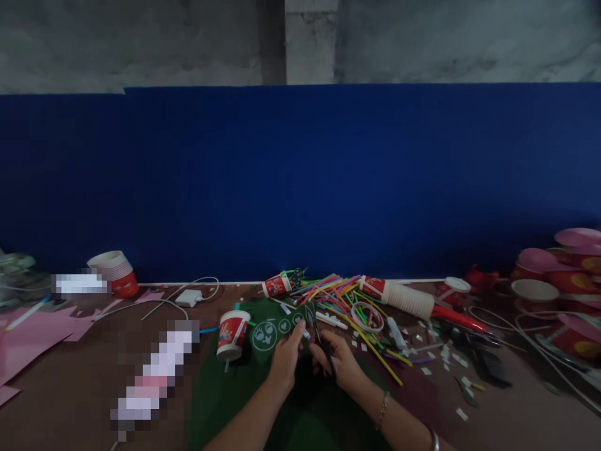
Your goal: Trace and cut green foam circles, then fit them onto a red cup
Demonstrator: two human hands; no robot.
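My right hand [340,362] has its fingers in the dark handles of a pair of scissors [316,326], whose blades point up and away from me. Close to its left, my left hand [284,360] is closed, with a small white piece [307,335] at its fingertips, beside the scissors. Whether the blades touch the piece I cannot tell. Both hands are over a dark green mat [220,401] printed with pale round figures. A red and white paper cup [233,336] stands on the mat to the left, with a straw showing below it.
Beyond my hands lie a heap of coloured straws [335,289], a tape roll [367,317] and a long stack of paper cups [408,298]. White scraps [462,414] litter the right. Pink paper [35,341] and a white charger [189,298] lie left; a blue partition [300,181] rises behind.
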